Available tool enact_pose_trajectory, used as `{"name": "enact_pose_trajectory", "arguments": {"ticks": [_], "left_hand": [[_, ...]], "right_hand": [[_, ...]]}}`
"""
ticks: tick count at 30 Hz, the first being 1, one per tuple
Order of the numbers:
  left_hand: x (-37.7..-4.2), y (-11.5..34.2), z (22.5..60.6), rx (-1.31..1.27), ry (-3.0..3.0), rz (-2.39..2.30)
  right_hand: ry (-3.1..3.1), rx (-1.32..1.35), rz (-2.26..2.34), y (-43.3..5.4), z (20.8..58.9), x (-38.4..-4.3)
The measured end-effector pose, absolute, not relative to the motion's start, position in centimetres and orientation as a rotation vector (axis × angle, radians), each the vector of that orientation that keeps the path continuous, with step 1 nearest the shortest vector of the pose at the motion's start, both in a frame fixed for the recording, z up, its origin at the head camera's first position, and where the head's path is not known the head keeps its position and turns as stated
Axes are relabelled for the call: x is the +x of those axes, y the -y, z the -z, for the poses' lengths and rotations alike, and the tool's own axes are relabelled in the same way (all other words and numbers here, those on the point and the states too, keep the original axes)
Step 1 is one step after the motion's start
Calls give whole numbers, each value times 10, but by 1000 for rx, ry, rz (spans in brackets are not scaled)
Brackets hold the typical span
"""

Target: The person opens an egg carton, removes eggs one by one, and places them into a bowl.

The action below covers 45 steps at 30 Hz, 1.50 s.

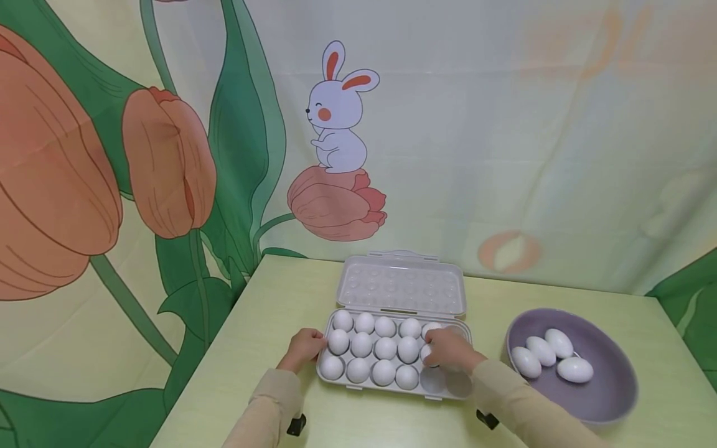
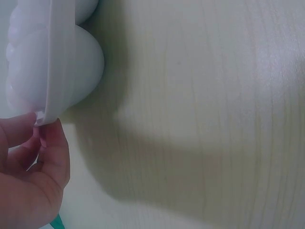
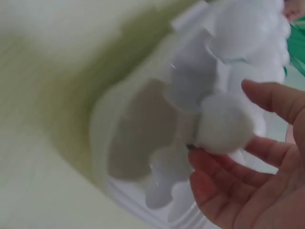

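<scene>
Fourteen white eggs (image 1: 385, 348) are showing in the open carton (image 1: 434, 381) on the desk (image 1: 392, 429) in the head view, while four loose eggs (image 1: 575, 370) are lying in the purple bowl (image 1: 610, 373) at the right. Left wrist view: the left hand (image 1: 304, 347) is pinching the carton's rim; light, steady pressure should be preventing sliding. Right wrist view: the right hand (image 1: 452, 348) is curving relaxed fingers around one egg (image 3: 224, 124), its thumb seemingly standing clear; that egg is apparently resting in a cup, beside bare cups (image 3: 143, 138). For sound seating, fingertips should be guiding it squarely, releasing evenly and clearing neighbouring eggs.
</scene>
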<state>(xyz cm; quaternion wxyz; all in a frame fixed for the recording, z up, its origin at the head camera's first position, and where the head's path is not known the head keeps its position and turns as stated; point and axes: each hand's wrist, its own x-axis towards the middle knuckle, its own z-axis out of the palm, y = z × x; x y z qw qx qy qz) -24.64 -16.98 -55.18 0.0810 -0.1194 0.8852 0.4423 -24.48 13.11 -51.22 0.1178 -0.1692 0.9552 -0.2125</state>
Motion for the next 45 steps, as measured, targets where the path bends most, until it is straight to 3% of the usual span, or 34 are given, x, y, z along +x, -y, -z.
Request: {"name": "enact_pose_trajectory", "arguments": {"ticks": [21, 28, 35, 45], "left_hand": [[-244, 170, 550, -338, -2660, -1297], [-246, 169, 551, -375, -2652, -1299], [-270, 186, 598, -282, -2658, -1346], [-245, 171, 549, -322, -2676, -1285]], "right_hand": [[-2965, -515, 579, -128, 535, -237], [-2843, -408, 756, -129, 509, -243], [-2660, -278, 987, -142, 475, -247], [-2439, -170, 1219, -183, 439, -251]]}}
